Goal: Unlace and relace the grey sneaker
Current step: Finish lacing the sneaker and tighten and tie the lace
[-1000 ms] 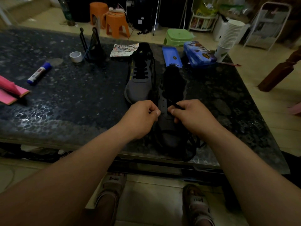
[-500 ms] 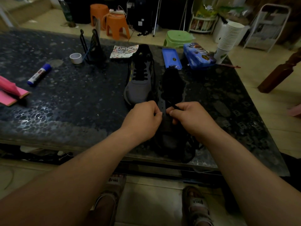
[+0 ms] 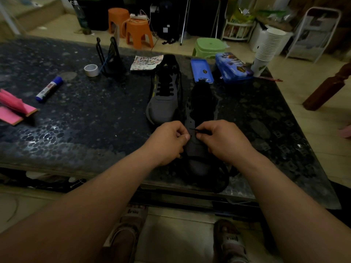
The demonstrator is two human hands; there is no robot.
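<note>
At the near edge of the dark pebble-patterned table (image 3: 85, 120), the unlaced grey fabric sneaker (image 3: 197, 166) lies toe toward the person. On it, the left hand (image 3: 167, 143) pinches its eyelet flap and the right hand (image 3: 222, 141) pinches the thin black lace (image 3: 199, 130). Just beyond it to the left sits a laced grey sneaker (image 3: 163, 103), and farther beyond a flat blue case (image 3: 202, 71).

On the tabletop (image 3: 85, 130), the near sneaker (image 3: 197, 164) is set at the front edge, and the far sneaker (image 3: 163, 109) is placed behind it to the left. The near sneaker is held at its left side by the left hand (image 3: 167, 141). A lace (image 3: 195, 130) is pinched above it in the grip of the right hand (image 3: 224, 139). A marker (image 3: 49, 89) and a tape roll (image 3: 91, 70) are laid far left. A phone case (image 3: 201, 71) and a cup stack (image 3: 267, 52) are set behind, to the right.
</note>
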